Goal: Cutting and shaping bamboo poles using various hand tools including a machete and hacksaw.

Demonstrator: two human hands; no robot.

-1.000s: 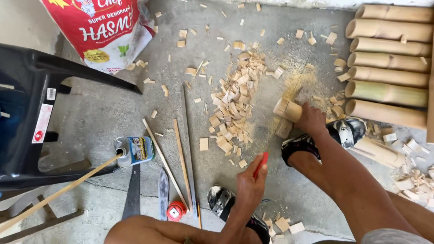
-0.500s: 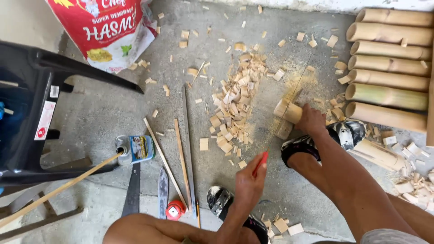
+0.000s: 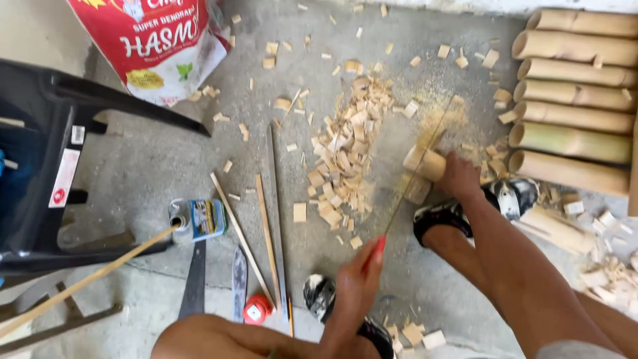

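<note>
Left hand: the left hand (image 3: 355, 282) is closed around the red handle of a thin saw (image 3: 412, 176), low in the middle of the view.
Saw: its narrow blade is laid slantwise from the handle up and to the right, across the top of a short bamboo piece (image 3: 425, 163).
Right hand: the right hand (image 3: 462, 176) is clamped on the right end of the bamboo piece, which is pressed down against the concrete floor (image 3: 146, 159).
Bamboo piece: it is seen lying on its side just right of the chip heap, with yellow sawdust (image 3: 442, 123) spread just above it.
Chip heap: a pile of pale bamboo chips (image 3: 345, 153) is spread left of the cut, with loose chips scattered further over the floor.
Feet: two black-and-white sandals (image 3: 452, 213) are seen, one beside the right hand and one near the bottom edge.
Bamboo stack: whole bamboo poles (image 3: 575, 93) are stacked side by side at the right edge, well apart from the left hand.
Laid-out tools: thin bamboo slats (image 3: 266, 233), two dark blades (image 3: 196, 286) and a small red-capped item (image 3: 256, 309) are laid on the floor at lower left.
Can: a small tin can (image 3: 196, 219) is lying on its side next to the slats.
Upper left: a red and white sack (image 3: 156, 43) is propped beside a black plastic chair (image 3: 40, 153).
</note>
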